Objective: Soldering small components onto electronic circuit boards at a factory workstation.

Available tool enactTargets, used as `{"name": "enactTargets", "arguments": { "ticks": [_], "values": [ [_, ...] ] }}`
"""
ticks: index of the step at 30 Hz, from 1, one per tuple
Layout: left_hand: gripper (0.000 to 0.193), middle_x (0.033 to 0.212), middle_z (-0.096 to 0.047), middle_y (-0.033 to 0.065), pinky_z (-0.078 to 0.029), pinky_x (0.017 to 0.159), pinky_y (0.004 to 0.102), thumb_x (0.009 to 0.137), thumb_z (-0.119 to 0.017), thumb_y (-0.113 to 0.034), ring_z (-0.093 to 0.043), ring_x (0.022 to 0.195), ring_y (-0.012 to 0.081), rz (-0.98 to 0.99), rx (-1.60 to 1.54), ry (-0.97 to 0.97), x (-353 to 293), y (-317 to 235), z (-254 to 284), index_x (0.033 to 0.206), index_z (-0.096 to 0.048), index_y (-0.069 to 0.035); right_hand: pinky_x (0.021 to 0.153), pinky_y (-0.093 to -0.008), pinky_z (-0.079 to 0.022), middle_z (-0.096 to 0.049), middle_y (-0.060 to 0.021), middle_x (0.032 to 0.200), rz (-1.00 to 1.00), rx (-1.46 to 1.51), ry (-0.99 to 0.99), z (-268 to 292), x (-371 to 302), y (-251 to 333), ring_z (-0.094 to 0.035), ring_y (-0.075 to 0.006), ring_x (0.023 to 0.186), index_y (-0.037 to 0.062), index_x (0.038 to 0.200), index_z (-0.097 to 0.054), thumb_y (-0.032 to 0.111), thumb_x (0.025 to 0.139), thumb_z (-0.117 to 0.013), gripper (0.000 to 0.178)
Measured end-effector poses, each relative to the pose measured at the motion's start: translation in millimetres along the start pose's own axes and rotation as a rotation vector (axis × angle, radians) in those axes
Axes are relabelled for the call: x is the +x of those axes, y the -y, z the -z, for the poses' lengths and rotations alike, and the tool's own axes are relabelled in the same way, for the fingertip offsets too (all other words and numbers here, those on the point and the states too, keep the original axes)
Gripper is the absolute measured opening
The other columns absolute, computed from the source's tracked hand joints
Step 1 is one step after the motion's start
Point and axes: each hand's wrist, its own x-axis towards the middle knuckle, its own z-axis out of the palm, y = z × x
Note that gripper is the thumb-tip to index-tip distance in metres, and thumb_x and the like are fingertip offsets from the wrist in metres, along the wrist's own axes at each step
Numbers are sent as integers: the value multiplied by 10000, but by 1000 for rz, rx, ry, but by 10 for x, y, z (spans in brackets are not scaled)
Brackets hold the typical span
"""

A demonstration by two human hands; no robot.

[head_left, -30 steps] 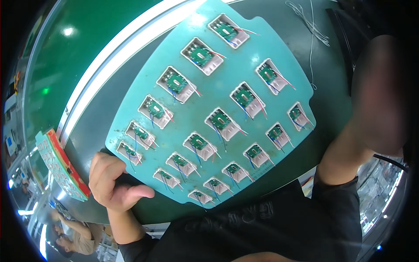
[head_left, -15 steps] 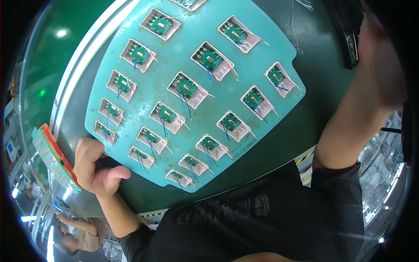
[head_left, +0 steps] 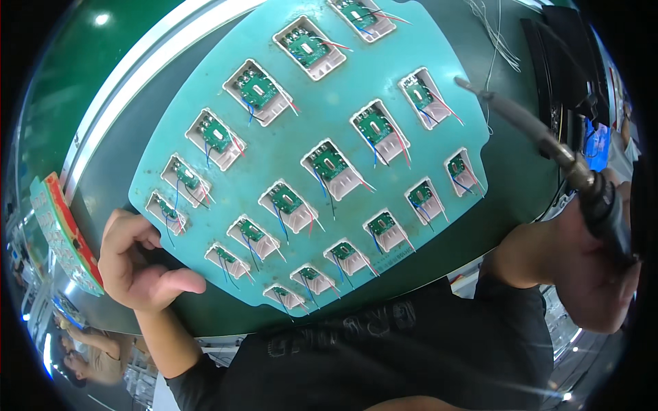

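Note:
A teal board (head_left: 315,103) carries rows of white plastic housings, each with a green circuit board (head_left: 258,90) and thin red, blue and black wires. At the board's left edge is my left hand (head_left: 140,264), its fingers curled against the rim and its thumb stretched apart. Nothing shows in it. My right hand (head_left: 596,267), at the far right, is closed round the dark handle of a soldering iron (head_left: 558,147). The iron's tip points left over the board's upper right edge, apart from the housings.
Another board with a red edge (head_left: 72,233) lies to the left. Loose thin wires (head_left: 495,34) lie at the upper right, near a black box-like object (head_left: 541,61). A white rail (head_left: 113,89) curves along the far edge of the table. A person (head_left: 96,353) sits at lower left.
My right hand has come down and the soldering iron now shows, reaching left toward the board. The whole scene has shifted and turned slightly in view. My left hand keeps its pose at the rim.

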Motion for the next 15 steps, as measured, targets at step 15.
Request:
{"name": "enactTargets", "arguments": {
  "ticks": [15],
  "values": [
    [1387, 772, -496, -38, -310, 637, 224, 397, -852, -713, -444, 707, 76, 167, -3, -73, -32, -34, -35, 1425, -485, 142, 464, -348, -331, -493, -218, 687, -175, 58, -117, -409, -252, 173, -427, -213, 539, -62, 1103, -556, 144, 974, -499, 250]
  ]
}}
